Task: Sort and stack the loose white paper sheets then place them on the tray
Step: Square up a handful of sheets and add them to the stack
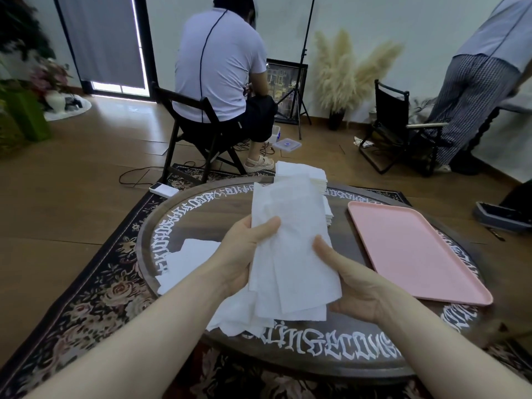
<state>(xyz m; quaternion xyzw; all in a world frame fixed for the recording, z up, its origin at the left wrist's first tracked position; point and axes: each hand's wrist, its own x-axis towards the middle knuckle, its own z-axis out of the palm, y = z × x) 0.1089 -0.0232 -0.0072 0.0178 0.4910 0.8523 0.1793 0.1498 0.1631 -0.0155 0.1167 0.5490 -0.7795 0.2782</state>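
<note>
Left hand (pixel 247 254) and right hand (pixel 348 283) each grip one long edge of a sheaf of sheets (pixel 288 243), raised above the surface (pixel 374 358) left of the tray (pixel 414 249) — probably to square the edges. Loose sheets (pixel 187 260) lie farther left. A stack (pixel 302 174) behind the sheaf is partly hidden — its height unclear.

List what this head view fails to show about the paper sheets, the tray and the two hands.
- Held sheets: their count; they overlap.
- Left hand and right hand: fingers behind the held sheets.
- Far stack: its lower part, behind the held sheets.
- Loose sheets: partly under the left forearm.
- Pink tray: fully visible.
</note>
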